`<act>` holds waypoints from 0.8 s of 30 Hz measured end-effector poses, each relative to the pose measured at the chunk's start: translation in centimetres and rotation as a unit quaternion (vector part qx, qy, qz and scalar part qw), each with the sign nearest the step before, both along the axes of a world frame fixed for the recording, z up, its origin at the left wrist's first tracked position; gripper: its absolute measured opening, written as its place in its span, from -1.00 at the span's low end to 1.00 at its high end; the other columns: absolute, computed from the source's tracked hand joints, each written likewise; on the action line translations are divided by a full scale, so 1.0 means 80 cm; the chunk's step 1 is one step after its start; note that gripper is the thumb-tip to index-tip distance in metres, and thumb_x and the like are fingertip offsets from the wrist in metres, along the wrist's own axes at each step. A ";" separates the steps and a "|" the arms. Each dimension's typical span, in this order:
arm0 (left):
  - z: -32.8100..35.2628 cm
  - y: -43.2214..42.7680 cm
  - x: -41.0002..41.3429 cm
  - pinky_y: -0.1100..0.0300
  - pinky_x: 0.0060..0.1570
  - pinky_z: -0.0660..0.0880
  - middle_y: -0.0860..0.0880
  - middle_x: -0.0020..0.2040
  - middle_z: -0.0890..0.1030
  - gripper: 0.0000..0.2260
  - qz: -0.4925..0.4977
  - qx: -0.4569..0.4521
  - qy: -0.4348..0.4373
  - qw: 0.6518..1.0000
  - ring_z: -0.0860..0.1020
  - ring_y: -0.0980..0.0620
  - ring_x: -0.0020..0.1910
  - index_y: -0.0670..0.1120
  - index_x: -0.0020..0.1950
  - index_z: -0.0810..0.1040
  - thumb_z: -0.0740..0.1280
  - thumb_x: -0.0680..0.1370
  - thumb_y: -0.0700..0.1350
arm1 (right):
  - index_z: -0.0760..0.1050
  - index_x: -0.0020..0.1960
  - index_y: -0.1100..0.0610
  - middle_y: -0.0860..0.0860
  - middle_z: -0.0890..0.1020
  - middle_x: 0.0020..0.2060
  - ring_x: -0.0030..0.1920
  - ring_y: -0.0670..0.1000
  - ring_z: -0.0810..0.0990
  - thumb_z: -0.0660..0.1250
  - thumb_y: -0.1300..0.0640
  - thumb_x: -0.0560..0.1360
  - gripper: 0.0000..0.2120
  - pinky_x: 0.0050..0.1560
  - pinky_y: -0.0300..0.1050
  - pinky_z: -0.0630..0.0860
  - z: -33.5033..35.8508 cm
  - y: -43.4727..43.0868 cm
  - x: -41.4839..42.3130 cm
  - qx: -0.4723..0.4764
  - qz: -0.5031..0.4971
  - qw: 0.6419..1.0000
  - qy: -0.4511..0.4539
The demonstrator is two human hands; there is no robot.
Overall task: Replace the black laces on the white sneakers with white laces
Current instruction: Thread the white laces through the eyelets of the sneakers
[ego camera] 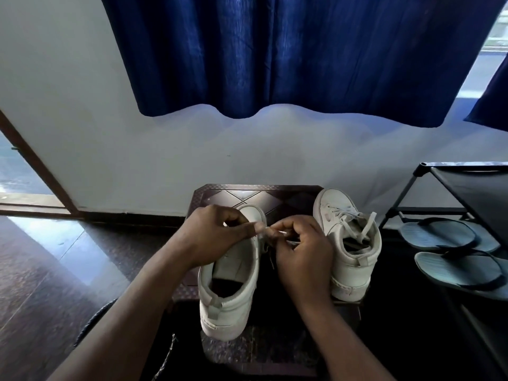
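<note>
Near white leather low-top sneaker: stands heel toward the person on a dark patterned mat. Upper gapes, and no lacing is visible on it.

Second white sneaker: just beside it to the right, already carrying white lacing.

Left hand: fingers curled, thumb and forefinger pinching a flat white lace at the near shoe's eyelet edge.

Right hand: fingers curled, pinching the same lace close to its tip.

Judgement: the lace is light and limp and would buckle if held far back, so take it just behind the stiff tip. The sneaker is probably light with a flexible upper; steady it by the eyelet flap.
</note>
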State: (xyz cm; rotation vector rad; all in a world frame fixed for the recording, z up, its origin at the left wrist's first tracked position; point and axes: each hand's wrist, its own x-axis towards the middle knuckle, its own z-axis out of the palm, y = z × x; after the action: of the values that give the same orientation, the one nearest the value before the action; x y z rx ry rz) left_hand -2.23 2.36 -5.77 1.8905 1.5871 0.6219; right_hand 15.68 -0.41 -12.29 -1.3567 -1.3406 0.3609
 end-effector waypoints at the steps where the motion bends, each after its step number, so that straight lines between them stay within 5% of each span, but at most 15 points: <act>1: 0.002 -0.002 -0.001 0.33 -0.33 0.38 0.23 -0.37 0.59 -0.70 0.001 -0.002 0.002 1.000 0.50 0.25 -0.38 0.11 -0.21 0.70 0.44 0.48 0.32 | 0.63 -0.15 0.04 -0.15 0.67 -0.09 -0.10 -0.13 0.67 0.56 0.21 0.46 -0.86 -0.10 -0.11 0.63 0.001 0.002 -0.003 -0.008 0.006 0.999 0.038; 4: 0.003 -0.001 -0.004 0.17 -0.11 0.53 0.16 -0.22 0.68 -0.81 -0.009 -0.015 0.016 1.000 0.61 0.17 -0.19 0.11 -0.15 0.72 0.47 0.53 0.20 | 0.57 -0.15 0.15 -0.08 0.75 -0.03 -0.02 -0.11 0.72 0.53 0.26 0.49 -0.86 0.04 -0.02 0.66 0.005 0.009 -0.009 -0.050 0.055 0.982 0.174; 8: 0.005 -0.003 -0.010 0.36 -0.16 0.48 0.21 -0.22 0.70 -0.89 0.001 -0.037 0.007 0.999 0.60 0.28 -0.20 0.08 -0.17 0.74 0.48 0.55 -0.05 | 0.58 -0.15 0.13 0.00 0.75 -0.19 -0.12 0.02 0.74 0.59 0.19 0.46 -0.82 -0.04 0.02 0.65 0.011 0.017 -0.006 -0.037 0.052 0.973 0.220; 11: 0.006 -0.007 -0.014 0.27 -0.09 0.51 0.22 -0.22 0.70 -0.86 0.007 -0.041 -0.025 0.999 0.63 0.24 -0.19 0.09 -0.16 0.75 0.48 0.54 -0.14 | 0.62 -0.11 0.13 0.03 0.74 -0.22 -0.18 0.04 0.73 0.58 0.16 0.46 -0.85 -0.13 -0.08 0.63 0.015 0.020 -0.003 -0.047 0.065 0.973 0.215; 14: 0.011 -0.015 -0.017 0.41 -0.21 0.40 0.22 -0.21 0.64 -0.83 -0.010 0.009 0.038 0.999 0.56 0.25 -0.22 0.14 -0.10 0.72 0.44 0.47 -0.14 | 0.68 -0.10 0.13 -0.01 0.74 -0.28 -0.29 -0.04 0.70 0.52 0.12 0.53 -0.92 -0.18 -0.12 0.62 0.015 0.023 -0.005 -0.088 0.110 0.975 0.169; 18: 0.023 -0.041 -0.027 0.22 0.25 0.44 0.19 0.18 0.44 -0.48 -0.110 -0.004 0.203 0.973 0.46 0.13 0.16 0.26 0.16 0.60 0.27 0.21 0.16 | 0.71 -0.12 0.07 -0.09 0.72 -0.34 -0.36 -0.12 0.68 0.51 0.07 0.53 -0.90 -0.23 -0.19 0.63 0.014 0.027 -0.009 -0.122 0.121 0.980 0.095; 20: 0.022 -0.056 -0.026 0.17 0.31 0.42 0.19 0.27 0.30 -0.36 -0.129 -0.025 0.243 0.961 0.34 0.08 0.25 0.29 0.27 0.45 0.26 0.16 0.24 | 0.71 -0.14 0.07 -0.07 0.72 -0.36 -0.39 -0.09 0.68 0.53 0.08 0.52 -0.91 -0.26 -0.25 0.61 0.012 0.027 -0.010 -0.144 0.133 0.976 0.098; 24: 0.020 -0.068 -0.012 0.10 0.24 0.48 0.12 0.31 0.23 -0.54 -0.130 0.032 0.304 0.943 0.30 0.00 0.28 0.20 0.18 0.44 0.29 0.28 0.12 | 0.72 -0.15 0.02 -0.15 0.70 -0.35 -0.34 -0.24 0.63 0.53 0.01 0.51 -0.89 -0.26 -0.45 0.42 0.008 0.027 -0.015 -0.144 0.101 0.984 0.028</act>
State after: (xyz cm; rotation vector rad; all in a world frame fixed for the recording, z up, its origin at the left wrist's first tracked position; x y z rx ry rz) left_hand -3.19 -3.04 -4.17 2.4423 1.6267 -0.0422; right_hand 14.50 1.72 -11.67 -1.4365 -1.4211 0.7499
